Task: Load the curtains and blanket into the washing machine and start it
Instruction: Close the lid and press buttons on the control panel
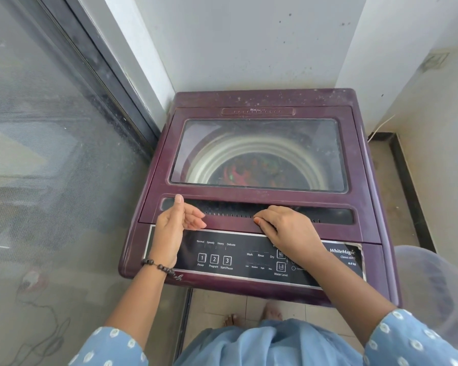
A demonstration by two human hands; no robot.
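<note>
Standing in a corner between a glass door (50,143) on the left and white walls (249,40) at the far side, the maroon top-loading washing machine (259,196) fills the centre of the view. Its lid (259,154) is closed; through the transparent lid window, red and dark patterned fabric (251,173) lies at the bottom of the drum. Whether this fabric is curtain or blanket cannot be told. The control panel (249,257) runs along the near edge of the machine, with buttons numbered 1, 2 and 3, marked Power, Program and Start/Pause, toward its left. The right hand (286,231) rests palm down on the near lid edge, fingers curled against the dark handle recess (328,215), gripping nothing loose. The left hand (175,225) hovers just above the left end of the panel, fingers loosely spread, thumb raised, empty. A dark bead bracelet (160,266) circles the left wrist.
</note>
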